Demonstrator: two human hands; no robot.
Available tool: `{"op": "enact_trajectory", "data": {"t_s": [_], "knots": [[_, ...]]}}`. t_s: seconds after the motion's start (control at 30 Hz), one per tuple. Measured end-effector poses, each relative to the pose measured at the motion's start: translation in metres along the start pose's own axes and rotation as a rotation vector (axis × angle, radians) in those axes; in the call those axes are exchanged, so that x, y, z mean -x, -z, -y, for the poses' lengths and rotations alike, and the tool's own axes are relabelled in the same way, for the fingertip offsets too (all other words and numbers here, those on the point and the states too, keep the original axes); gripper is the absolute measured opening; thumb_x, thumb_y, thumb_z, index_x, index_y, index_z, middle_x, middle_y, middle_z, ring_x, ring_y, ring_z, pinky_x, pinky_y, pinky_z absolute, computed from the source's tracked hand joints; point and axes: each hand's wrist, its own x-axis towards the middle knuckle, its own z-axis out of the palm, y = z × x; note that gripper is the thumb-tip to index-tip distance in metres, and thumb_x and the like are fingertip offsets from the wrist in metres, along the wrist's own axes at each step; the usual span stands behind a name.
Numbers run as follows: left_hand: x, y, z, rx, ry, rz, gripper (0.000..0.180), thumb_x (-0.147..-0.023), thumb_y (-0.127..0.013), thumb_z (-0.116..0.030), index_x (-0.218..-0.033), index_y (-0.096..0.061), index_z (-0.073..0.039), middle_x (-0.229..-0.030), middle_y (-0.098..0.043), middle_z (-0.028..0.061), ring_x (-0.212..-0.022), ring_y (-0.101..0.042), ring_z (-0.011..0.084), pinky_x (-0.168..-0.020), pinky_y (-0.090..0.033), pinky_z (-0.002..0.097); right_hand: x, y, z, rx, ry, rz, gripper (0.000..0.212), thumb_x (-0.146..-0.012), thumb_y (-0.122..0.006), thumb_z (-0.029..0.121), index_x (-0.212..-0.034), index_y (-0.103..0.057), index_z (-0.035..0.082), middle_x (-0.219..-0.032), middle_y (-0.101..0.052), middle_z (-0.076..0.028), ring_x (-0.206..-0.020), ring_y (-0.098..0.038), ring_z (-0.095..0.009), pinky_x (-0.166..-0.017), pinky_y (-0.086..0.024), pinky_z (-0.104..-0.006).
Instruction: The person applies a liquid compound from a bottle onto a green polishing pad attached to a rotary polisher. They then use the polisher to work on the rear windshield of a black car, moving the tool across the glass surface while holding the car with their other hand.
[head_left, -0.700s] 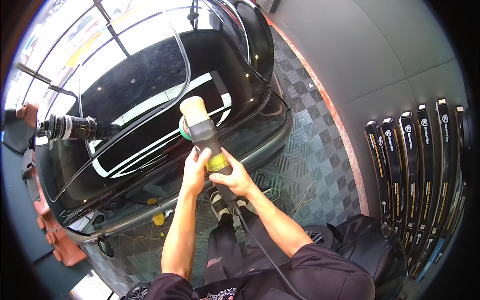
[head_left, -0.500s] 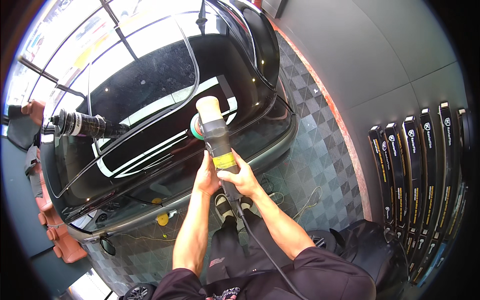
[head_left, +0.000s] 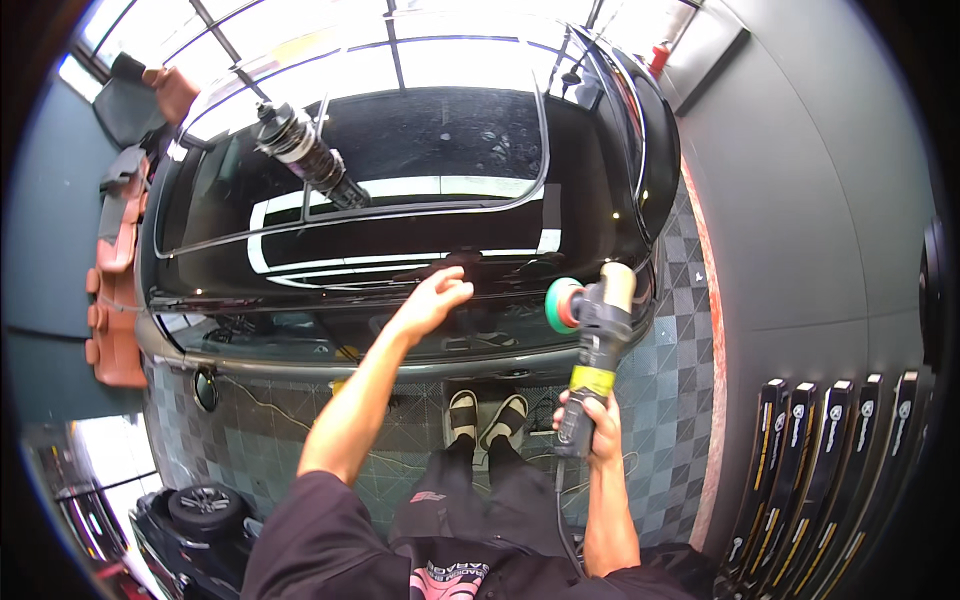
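My right hand [head_left: 597, 425] grips the rear handle of a power polisher [head_left: 592, 375], a dark tool with a yellow-green band and a tan front end. Its round green-and-pink pad [head_left: 565, 305] faces left, over the near side of a glossy black car [head_left: 400, 250]; the view does not settle whether it touches. My left hand [head_left: 437, 303] is over the car's dark panel, left of the polisher, fingers curled in and nothing visible in them. Whether its fingertips touch the paint is hidden. The polisher's cord [head_left: 562, 510] runs down past my right forearm.
A dark cylinder with a pale band [head_left: 305, 155] stands out over the car's roof. Brown seats [head_left: 120, 330] are at the left. Long narrow black boxes [head_left: 790, 470] stand along the right wall. A loose wheel [head_left: 207, 507] is at lower left, and a cable [head_left: 265, 405] crosses the tiled floor.
My left hand has let go of the polisher and moved over the car panel. My right hand has carried the polisher to the right. The view has also shifted.
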Motion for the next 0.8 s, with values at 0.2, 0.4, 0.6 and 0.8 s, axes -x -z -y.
{"op": "enact_trajectory", "data": {"t_s": [0.2,0.4,0.6,0.8], "knots": [[0.085,-0.11,-0.034,-0.035,-0.05,0.78,0.083,-0.093,-0.079,-0.043,-0.154,-0.044,0.002,-0.145,-0.058,0.0142,-0.13,-0.056,0.0206,-0.113,-0.043,0.0359,0.052,-0.078,0.05,-0.103,0.153,0.145,0.074,-0.083,-0.077,0.03,-0.141,-0.049,-0.006,-0.121,-0.066,-0.025,-0.102,-0.072,-0.038,-0.088,-0.063,-0.053],[0.103,-0.081,-0.044,-0.399,0.079,1.025,0.098,-0.09,-0.079,-0.055,-0.159,-0.037,0.0,-0.153,-0.056,0.0201,-0.139,-0.056,0.0282,-0.117,-0.044,0.0412,0.029,-0.044,0.048,-0.197,0.01,0.135,0.069,-0.089,-0.07,0.049,-0.127,-0.057,-0.007,-0.112,-0.065,-0.019,-0.096,-0.071,-0.036,-0.084,-0.061,-0.0533],[-0.006,0.087,-0.174,-1.929,-0.386,-0.241,0.097,-0.064,-0.093,-0.044,-0.145,-0.056,-0.008,-0.149,-0.052,0.0219,-0.146,-0.043,0.0399,-0.119,-0.033,0.0626,0.079,-0.035,0.091,-0.14,0.204,0.289,0.082,-0.077,-0.076,0.05,-0.133,-0.055,-0.007,-0.111,-0.066,-0.022,-0.09,-0.072,-0.035,-0.08,-0.062,-0.0477],[-0.103,0.238,-0.213,-2.282,0.134,-0.309,0.117,-0.049,-0.101,-0.029,-0.151,-0.046,-0.017,-0.151,-0.05,0.0116,-0.146,-0.042,0.032,-0.118,-0.038,0.0509,0.126,0.005,0.076,-0.154,-0.076,-0.02,0.093,-0.076,-0.076,0.056,-0.139,-0.051,-0.008,-0.101,-0.071,-0.027,-0.077,-0.074,-0.041,-0.067,-0.063,-0.048]]}}
